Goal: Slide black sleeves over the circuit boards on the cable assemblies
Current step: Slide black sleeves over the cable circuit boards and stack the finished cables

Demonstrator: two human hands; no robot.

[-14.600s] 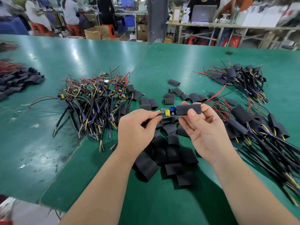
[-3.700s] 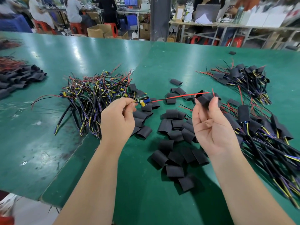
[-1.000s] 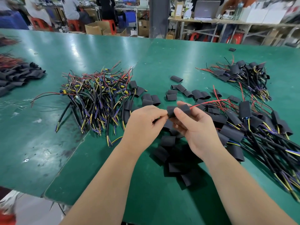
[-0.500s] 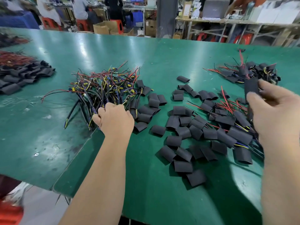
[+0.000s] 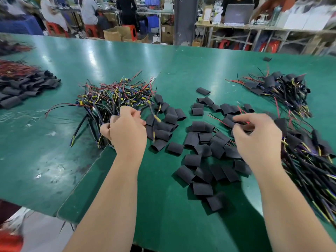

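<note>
Two hands are down among the parts on the green worktop (image 5: 127, 57). The left hand (image 5: 127, 135) is sunk into the near edge of a tangled heap of unsleeved cable assemblies (image 5: 116, 95), its fingers curled round some of the wires; a thin cable with a yellow tip (image 5: 156, 118) sticks out past its fingertips. The right hand (image 5: 258, 140) hovers with bent fingers over the far right part of the loose black sleeves (image 5: 201, 140), its fingertips at a sleeve crossed by a red wire; whether it has actually pinched anything I cannot tell. The sleeves lie scattered flat between the two hands and toward the near edge. Sleeved assemblies (image 5: 309, 160) are heaped just right of the right hand, with a second such pile (image 5: 278, 84) farther back. Another stack of black sleeves (image 5: 27, 86) sits at the left edge, and one lone sleeve (image 5: 267, 59) lies far back on the right.
</note>
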